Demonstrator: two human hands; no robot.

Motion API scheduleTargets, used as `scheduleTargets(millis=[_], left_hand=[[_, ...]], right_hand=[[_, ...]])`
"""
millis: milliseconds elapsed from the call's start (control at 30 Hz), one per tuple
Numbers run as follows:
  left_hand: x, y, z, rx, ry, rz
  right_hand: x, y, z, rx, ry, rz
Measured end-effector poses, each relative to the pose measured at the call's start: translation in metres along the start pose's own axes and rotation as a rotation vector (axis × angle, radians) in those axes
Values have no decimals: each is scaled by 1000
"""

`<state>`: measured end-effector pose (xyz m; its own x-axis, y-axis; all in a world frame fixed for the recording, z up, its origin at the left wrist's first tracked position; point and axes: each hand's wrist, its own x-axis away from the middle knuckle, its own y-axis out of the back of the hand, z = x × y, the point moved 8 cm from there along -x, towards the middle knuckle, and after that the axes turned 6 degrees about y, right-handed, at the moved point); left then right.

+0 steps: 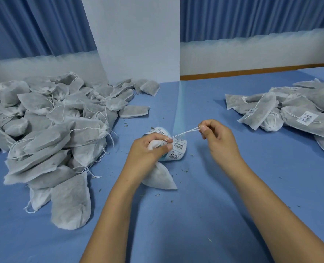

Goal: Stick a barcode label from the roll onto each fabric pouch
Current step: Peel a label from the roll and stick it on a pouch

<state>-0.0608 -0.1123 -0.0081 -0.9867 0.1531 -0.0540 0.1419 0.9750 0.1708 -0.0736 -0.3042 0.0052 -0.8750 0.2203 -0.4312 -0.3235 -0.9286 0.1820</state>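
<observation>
My left hand (148, 149) grips the pouch (160, 177) neck; my right hand (217, 138) pinches its drawstring (184, 132) taut. The label roll (173, 147) lies just beyond my left hand, seemingly touching it.

A packing workroom: pouch heaps (49, 130) and label roll (173, 147) on blue table (204, 205).
</observation>
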Motion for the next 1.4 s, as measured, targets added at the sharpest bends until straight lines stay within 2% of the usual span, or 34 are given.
scheduleTargets(millis=[100, 200, 300, 467, 600, 733, 800, 867, 967, 1067, 1133, 1233, 1267, 1333, 1400], left_hand=[[0, 5, 3, 73, 38, -7], [-2, 11, 6, 372, 77, -50], [-4, 6, 4, 576, 46, -36], [-2, -5, -7, 738, -33, 113], [4, -6, -18, 804, -152, 151], [5, -5, -20, 825, -160, 140], [3, -4, -11, 755, -88, 35], [3, -2, 1, 581, -8, -106], [6, -4, 12, 340, -6, -240], [8, 1, 13, 167, -49, -375], [11, 16, 9, 104, -98, -497], [14, 35, -3, -20, -213, -638], [16, 39, -6, -64, -249, -673], [20, 38, -13, -165, -318, -721], [24, 31, -18, -275, -402, -723]], right_hand=[[3, 2, 0, -70, -29, -30], [11, -6, 5, -196, -48, -43], [25, -33, 14, -327, -41, 78], [41, -61, 15, -290, -57, 244], [49, -71, 8, -262, -129, 360], [47, -70, 5, -363, -181, 311], [43, -61, 3, -317, -131, 220], [39, -53, -1, -302, -98, 134], [35, -43, -7, -263, -64, 28], [33, -44, -6, -165, -10, 53], [28, -43, -17, -133, -80, 63], [14, -17, -52, 208, -306, 3], [13, -15, -64, 210, -402, 24], [15, -26, -81, 20, -540, 86], [17, -39, -85, -95, -569, 122]])
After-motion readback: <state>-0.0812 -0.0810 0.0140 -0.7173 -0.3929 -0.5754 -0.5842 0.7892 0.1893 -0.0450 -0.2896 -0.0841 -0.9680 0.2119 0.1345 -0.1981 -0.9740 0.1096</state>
